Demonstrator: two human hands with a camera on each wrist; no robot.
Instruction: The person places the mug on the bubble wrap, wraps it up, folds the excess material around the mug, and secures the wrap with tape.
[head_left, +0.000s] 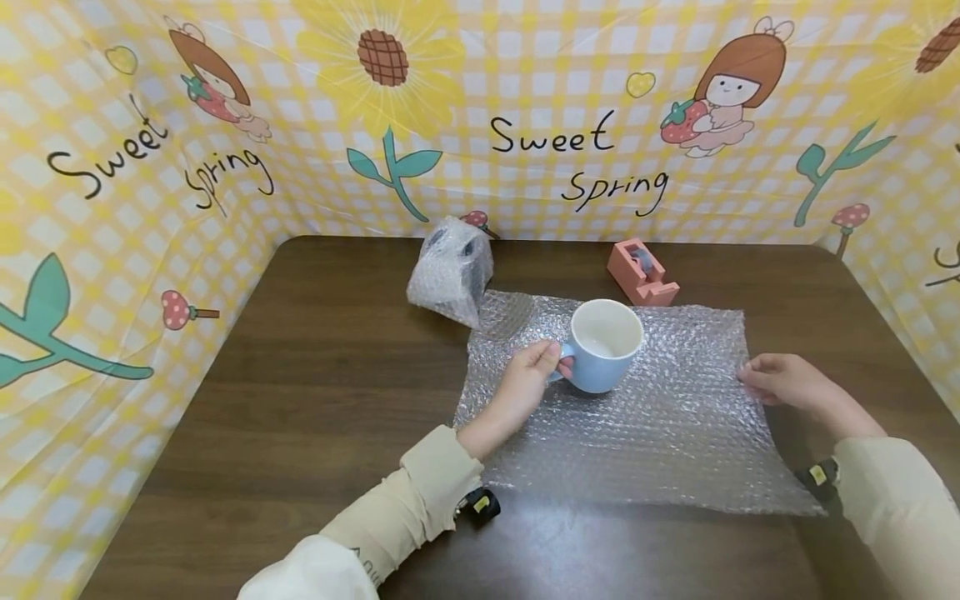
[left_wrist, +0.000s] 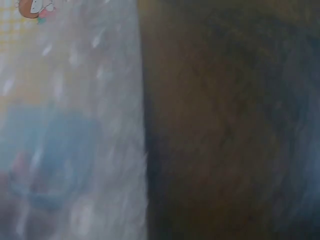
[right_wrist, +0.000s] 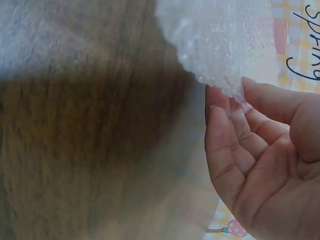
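A light blue mug (head_left: 600,368) with a white inside stands upright over a sheet of bubble wrap (head_left: 675,433). My left hand (head_left: 517,387) grips its handle from the left. In the left wrist view the blue mug (left_wrist: 75,135) shows blurred through the bubble wrap (left_wrist: 117,75). At the sheet's right edge my right hand (head_left: 791,382) pinches the film. The right wrist view has the right hand (right_wrist: 270,155) holding the bubble wrap (right_wrist: 220,40) between thumb and fingers, the edge slightly raised. Whether the mug's base touches the sheet I cannot tell.
A bubble-wrapped item (head_left: 453,271) sits at the back left, touching or close to the sheet's corner. A pink tape dispenser (head_left: 641,273) stands just behind the sheet. The brown wooden table (head_left: 300,375) meets a yellow checked cloth backdrop (head_left: 480,183) at the back.
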